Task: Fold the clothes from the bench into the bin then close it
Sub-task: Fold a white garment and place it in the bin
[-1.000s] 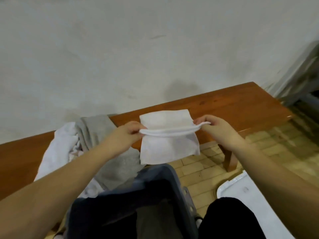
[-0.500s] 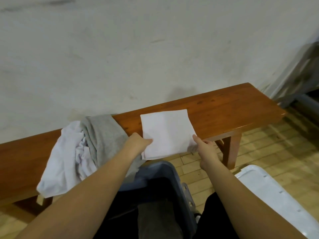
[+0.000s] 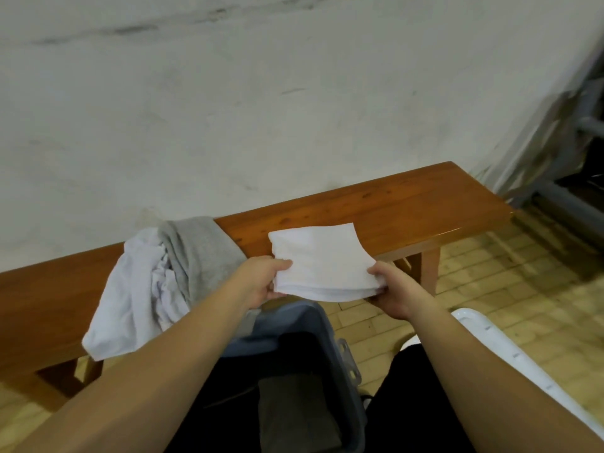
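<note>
A folded white cloth [image 3: 322, 259] is held over the front edge of the wooden bench [image 3: 408, 207]. My left hand [image 3: 261, 279] grips its near left corner and my right hand [image 3: 390, 292] grips its near right corner. Its near edge hangs just past the bench, above the grey-blue bin [image 3: 322, 341], which stands open below my arms. Inside the bin lie dark fabric and a folded grey piece [image 3: 294, 410]. A crumpled white garment [image 3: 130, 295] and a grey garment [image 3: 199, 256] lie heaped on the bench to the left.
The bin's white lid [image 3: 510, 351] lies on the brick-patterned floor at the lower right. My dark-clothed leg [image 3: 411, 397] is beside the bin. A pale wall runs behind the bench, and a grey metal frame [image 3: 575, 158] stands at the far right.
The cloth was first held up in the air and being folded, then laid flat on the bench. Now both hands have gripped its near corners and lifted its near edge off the bench.
</note>
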`<act>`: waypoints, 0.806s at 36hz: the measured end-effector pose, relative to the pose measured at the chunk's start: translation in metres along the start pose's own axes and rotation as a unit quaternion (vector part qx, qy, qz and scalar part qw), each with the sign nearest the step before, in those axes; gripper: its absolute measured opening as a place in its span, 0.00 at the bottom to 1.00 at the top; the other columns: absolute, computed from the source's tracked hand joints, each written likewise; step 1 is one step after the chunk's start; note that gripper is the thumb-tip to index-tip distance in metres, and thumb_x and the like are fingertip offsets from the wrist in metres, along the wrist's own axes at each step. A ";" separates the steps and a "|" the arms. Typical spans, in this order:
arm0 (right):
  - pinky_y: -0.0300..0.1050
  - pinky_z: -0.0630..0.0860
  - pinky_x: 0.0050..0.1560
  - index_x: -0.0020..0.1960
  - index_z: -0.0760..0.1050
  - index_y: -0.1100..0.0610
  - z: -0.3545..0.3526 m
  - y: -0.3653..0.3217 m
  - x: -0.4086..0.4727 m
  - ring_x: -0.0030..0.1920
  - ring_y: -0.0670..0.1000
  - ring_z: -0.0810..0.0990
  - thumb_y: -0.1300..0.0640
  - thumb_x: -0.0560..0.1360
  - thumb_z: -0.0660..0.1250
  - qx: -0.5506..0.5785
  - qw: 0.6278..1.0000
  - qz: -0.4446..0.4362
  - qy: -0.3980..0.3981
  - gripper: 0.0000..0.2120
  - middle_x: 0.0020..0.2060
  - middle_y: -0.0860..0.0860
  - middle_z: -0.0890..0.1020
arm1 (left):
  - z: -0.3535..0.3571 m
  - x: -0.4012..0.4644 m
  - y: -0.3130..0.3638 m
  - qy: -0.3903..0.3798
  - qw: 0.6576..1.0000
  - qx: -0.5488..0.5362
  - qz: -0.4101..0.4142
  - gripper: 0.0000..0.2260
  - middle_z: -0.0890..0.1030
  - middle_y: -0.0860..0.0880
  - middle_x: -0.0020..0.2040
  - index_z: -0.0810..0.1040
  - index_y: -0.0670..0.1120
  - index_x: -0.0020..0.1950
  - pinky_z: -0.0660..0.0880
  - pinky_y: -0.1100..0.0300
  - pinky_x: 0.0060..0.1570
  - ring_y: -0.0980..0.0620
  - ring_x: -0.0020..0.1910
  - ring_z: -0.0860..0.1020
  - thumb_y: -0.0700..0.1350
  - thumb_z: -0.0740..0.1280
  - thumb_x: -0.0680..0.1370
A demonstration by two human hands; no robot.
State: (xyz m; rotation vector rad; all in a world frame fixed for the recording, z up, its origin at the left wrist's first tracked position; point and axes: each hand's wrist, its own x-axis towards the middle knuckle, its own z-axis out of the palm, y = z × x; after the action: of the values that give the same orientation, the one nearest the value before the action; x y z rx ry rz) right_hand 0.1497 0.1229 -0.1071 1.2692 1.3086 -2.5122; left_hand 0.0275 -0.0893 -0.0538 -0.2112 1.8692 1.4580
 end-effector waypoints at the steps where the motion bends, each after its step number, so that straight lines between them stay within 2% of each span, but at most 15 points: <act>1: 0.50 0.78 0.47 0.62 0.72 0.57 -0.001 -0.001 -0.005 0.55 0.58 0.78 0.62 0.77 0.63 0.006 1.000 -0.005 -0.007 0.14 0.57 0.56 0.78 | -0.002 -0.004 -0.002 -0.007 1.000 -0.004 0.003 0.09 0.83 0.45 0.54 0.76 0.42 0.59 0.80 0.55 0.42 0.46 0.52 0.82 0.40 0.68 0.79; 4: 0.48 0.82 0.41 0.63 0.72 0.57 -0.005 0.009 -0.025 0.55 0.57 0.79 0.62 0.77 0.63 -0.019 0.999 -0.004 -0.026 0.14 0.58 0.57 0.78 | -0.012 -0.023 -0.021 -0.019 0.999 -0.030 0.013 0.11 0.84 0.45 0.53 0.77 0.43 0.61 0.80 0.55 0.42 0.47 0.52 0.82 0.41 0.68 0.79; 6: 0.47 0.83 0.39 0.59 0.73 0.58 -0.006 0.019 -0.038 0.51 0.54 0.81 0.63 0.79 0.63 -0.047 0.998 0.002 -0.035 0.10 0.52 0.55 0.80 | -0.021 -0.033 -0.036 -0.027 0.999 -0.041 0.019 0.11 0.84 0.47 0.50 0.77 0.45 0.61 0.79 0.56 0.40 0.48 0.50 0.82 0.41 0.68 0.79; 9: 0.45 0.84 0.40 0.55 0.74 0.58 -0.008 0.031 -0.056 0.48 0.52 0.81 0.62 0.80 0.63 -0.064 0.997 0.016 -0.039 0.05 0.47 0.54 0.81 | -0.035 -0.054 -0.056 -0.050 0.997 -0.053 0.012 0.09 0.85 0.47 0.44 0.77 0.45 0.59 0.77 0.60 0.30 0.49 0.41 0.83 0.42 0.67 0.80; 12: 0.43 0.82 0.36 0.54 0.74 0.61 -0.005 0.047 -0.066 0.45 0.52 0.80 0.62 0.79 0.65 -0.080 0.995 0.041 -0.034 0.05 0.44 0.55 0.79 | -0.056 -0.067 -0.083 -0.058 0.996 -0.062 -0.006 0.11 0.85 0.46 0.41 0.77 0.43 0.60 0.74 0.61 0.29 0.48 0.32 0.82 0.44 0.67 0.79; 20: 0.43 0.84 0.39 0.53 0.74 0.62 0.036 0.100 -0.060 0.33 0.48 0.84 0.63 0.79 0.63 -0.192 0.974 0.112 -0.040 0.04 0.35 0.54 0.83 | -0.106 -0.071 -0.155 0.002 0.992 -0.086 -0.092 0.12 0.82 0.42 0.38 0.76 0.36 0.59 0.73 0.59 0.25 0.47 0.28 0.81 0.42 0.66 0.80; 25: 0.42 0.81 0.31 0.59 0.71 0.62 0.073 0.153 -0.027 0.46 0.53 0.80 0.64 0.79 0.64 -0.283 0.945 0.162 -0.014 0.09 0.49 0.58 0.79 | -0.139 -0.052 -0.204 0.028 0.976 -0.062 -0.204 0.10 0.81 0.40 0.43 0.74 0.40 0.60 0.74 0.57 0.31 0.44 0.34 0.80 0.42 0.65 0.80; 29: 0.49 0.82 0.39 0.58 0.71 0.61 0.102 0.199 0.000 0.49 0.56 0.81 0.64 0.77 0.66 -0.349 0.912 0.217 -0.003 0.10 0.53 0.60 0.79 | -0.171 -0.029 -0.236 0.050 0.958 -0.052 -0.276 0.12 0.79 0.40 0.45 0.69 0.40 0.64 0.75 0.57 0.34 0.44 0.38 0.80 0.42 0.63 0.82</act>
State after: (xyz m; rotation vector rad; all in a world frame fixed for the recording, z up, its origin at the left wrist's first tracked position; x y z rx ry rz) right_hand 0.1585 -0.0761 -0.2087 1.1858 1.5075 -1.5329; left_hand 0.0995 -0.3306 -0.2035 -0.8039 1.6272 1.1662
